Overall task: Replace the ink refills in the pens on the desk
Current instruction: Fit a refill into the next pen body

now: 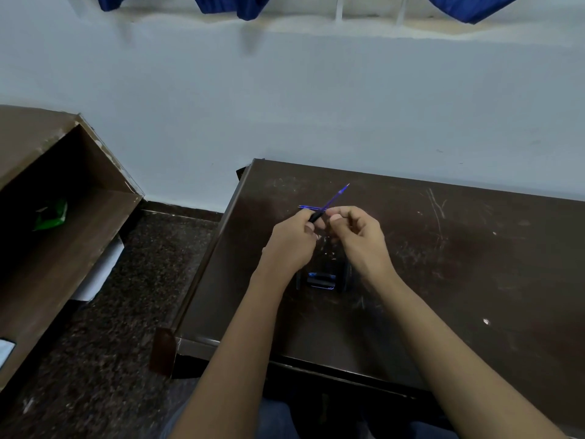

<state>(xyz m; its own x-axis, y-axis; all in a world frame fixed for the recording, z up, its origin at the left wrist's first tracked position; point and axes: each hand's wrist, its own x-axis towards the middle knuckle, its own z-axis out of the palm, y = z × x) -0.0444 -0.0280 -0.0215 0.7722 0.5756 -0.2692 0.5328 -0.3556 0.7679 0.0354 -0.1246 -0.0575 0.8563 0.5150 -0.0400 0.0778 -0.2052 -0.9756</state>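
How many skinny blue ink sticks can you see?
2. A slanting refill, pinched by the right hand, sticks out of the pen in the left hand; a second refill points sideways just beyond. More may hide among the pens between the wrists.

Dark scratched desk [459, 248] against pale wall [285, 106]. Left hand [289, 245] gripping black pen [315, 217], blue refill [336, 195] jutting up-right from it. Right hand [357, 236], fingers curled, pinching at the refill's base. Second blue refill [305, 206], level, just beyond the left fingertips. Dark pen parts [321, 280] on desk between the wrists. Open brown shelf unit [95, 172] at left, green packet [50, 213] inside. Blue curtain [240, 6] along top.
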